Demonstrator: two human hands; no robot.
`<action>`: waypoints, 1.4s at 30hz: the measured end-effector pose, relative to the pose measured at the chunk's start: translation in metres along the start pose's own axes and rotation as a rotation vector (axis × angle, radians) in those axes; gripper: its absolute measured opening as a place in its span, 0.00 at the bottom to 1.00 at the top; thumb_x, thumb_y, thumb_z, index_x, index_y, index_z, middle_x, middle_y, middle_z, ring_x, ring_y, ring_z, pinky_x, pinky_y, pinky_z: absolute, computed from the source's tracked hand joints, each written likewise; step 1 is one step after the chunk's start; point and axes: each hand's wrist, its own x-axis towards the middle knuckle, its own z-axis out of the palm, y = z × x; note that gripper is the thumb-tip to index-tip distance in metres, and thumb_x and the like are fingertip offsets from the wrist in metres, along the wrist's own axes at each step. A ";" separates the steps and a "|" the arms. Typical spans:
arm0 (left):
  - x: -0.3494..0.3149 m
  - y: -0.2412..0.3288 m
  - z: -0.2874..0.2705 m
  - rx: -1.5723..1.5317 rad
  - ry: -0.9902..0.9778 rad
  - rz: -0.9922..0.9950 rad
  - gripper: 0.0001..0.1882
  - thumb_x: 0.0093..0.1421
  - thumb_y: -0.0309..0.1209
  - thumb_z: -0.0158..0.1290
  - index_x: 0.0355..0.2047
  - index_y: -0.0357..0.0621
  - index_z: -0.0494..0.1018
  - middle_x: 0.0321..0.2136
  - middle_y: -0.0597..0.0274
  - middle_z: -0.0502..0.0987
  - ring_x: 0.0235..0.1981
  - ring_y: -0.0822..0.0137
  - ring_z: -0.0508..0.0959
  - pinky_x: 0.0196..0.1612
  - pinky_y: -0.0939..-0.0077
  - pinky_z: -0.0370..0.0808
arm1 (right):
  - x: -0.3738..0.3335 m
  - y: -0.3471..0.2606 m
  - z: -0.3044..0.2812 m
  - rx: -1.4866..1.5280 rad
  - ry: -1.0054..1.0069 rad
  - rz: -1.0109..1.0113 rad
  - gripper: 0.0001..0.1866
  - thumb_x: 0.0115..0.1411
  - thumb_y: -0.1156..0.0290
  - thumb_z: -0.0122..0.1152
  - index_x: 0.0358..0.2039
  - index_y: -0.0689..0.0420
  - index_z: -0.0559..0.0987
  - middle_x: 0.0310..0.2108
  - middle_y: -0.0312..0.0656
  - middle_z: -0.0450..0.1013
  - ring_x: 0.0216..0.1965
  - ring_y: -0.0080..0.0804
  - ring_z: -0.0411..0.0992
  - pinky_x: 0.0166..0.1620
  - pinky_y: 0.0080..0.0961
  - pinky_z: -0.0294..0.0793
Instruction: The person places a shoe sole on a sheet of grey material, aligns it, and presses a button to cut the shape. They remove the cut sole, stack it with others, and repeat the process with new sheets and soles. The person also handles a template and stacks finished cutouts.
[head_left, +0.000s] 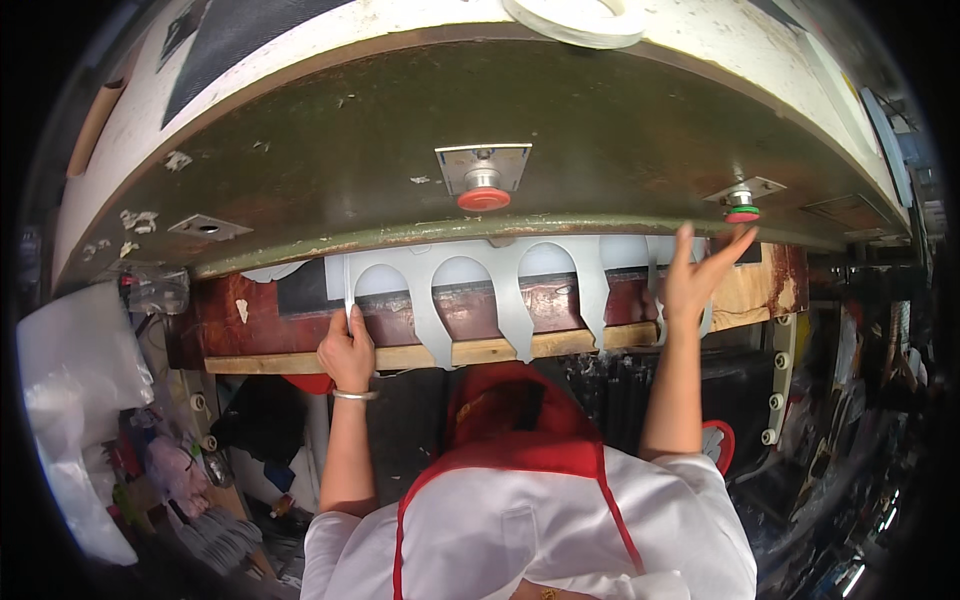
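Note:
A light grey sheet with several arch-shaped cut-outs [512, 315] lies on the dark red board [470, 325], its prongs hanging over the wooden front edge. My left hand [347, 350] is closed around the lower end of a narrow pale strip [349, 275] at the sheet's left side; whether strip and sheet are one piece, I cannot tell. My right hand [688, 285] is raised beyond the sheet's right end with fingers spread, holding nothing. Its fingertips come close to a red and green push button [742, 212]; contact is not clear.
A wide dark green machine beam [380, 130] overhangs the board. A red button [484, 197] sticks out at its middle. A white roll of tape [580, 25] rests on top. Clear plastic sheeting [80, 380] hangs at left, and rollers [775, 400] line the right side.

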 end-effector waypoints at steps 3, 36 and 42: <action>-0.007 -0.005 0.000 -0.078 0.034 -0.004 0.17 0.63 0.42 0.50 0.23 0.43 0.71 0.12 0.48 0.69 0.17 0.43 0.71 0.20 0.55 0.64 | -0.064 0.001 -0.002 0.048 -0.348 0.500 0.30 0.56 0.74 0.63 0.58 0.68 0.63 0.38 0.43 0.75 0.34 0.24 0.72 0.39 0.22 0.72; -0.239 -0.082 -0.078 0.016 -0.275 -0.056 0.13 0.62 0.37 0.51 0.34 0.36 0.70 0.16 0.45 0.72 0.18 0.42 0.73 0.21 0.53 0.66 | -0.175 -0.049 -0.067 0.613 -0.799 0.457 0.50 0.29 0.74 0.76 0.58 0.55 0.63 0.53 0.49 0.63 0.55 0.40 0.62 0.59 0.35 0.60; -0.230 -0.078 -0.073 0.037 -0.247 0.003 0.13 0.62 0.37 0.51 0.37 0.37 0.71 0.16 0.46 0.73 0.17 0.44 0.73 0.20 0.54 0.66 | -0.190 -0.016 -0.061 -0.076 -0.608 -0.123 0.51 0.31 0.72 0.74 0.59 0.56 0.60 0.58 0.61 0.51 0.59 0.59 0.51 0.59 0.48 0.57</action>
